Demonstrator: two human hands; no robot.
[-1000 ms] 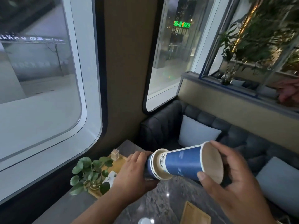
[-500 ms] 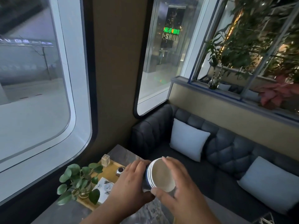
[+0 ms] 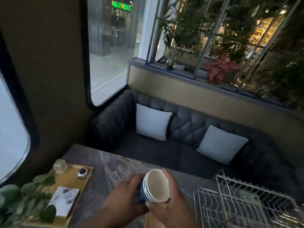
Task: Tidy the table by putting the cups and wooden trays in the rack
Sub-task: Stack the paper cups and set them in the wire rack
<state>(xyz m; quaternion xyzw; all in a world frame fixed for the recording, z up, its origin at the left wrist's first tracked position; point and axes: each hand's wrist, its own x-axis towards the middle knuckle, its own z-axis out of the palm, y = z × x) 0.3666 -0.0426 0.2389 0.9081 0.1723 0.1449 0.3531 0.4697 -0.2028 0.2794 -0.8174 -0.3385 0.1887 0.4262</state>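
A nested stack of blue paper cups (image 3: pixel 156 186) with white rims lies on its side, mouths facing me, above the dark marble table (image 3: pixel 105 163). My left hand (image 3: pixel 123 196) grips the stack's body from the left. My right hand (image 3: pixel 172 201) wraps the rims from the right and below. A white wire rack (image 3: pixel 238 203) stands on the table at the lower right, just right of my hands. A strip of a wooden tray (image 3: pixel 153 221) shows beneath my right hand, mostly hidden.
At the table's left sits a wooden tray (image 3: pixel 69 178) carrying a small glass (image 3: pixel 60 167), a small metal dish (image 3: pixel 83 173), a printed card (image 3: pixel 64 199) and a leafy plant (image 3: pixel 24 195). Behind the table runs a dark sofa (image 3: pixel 185 122) with two pale cushions.
The last cup was pushed into the stack, which is now held by both hands. My view swung right and down, bringing the wire rack into sight.
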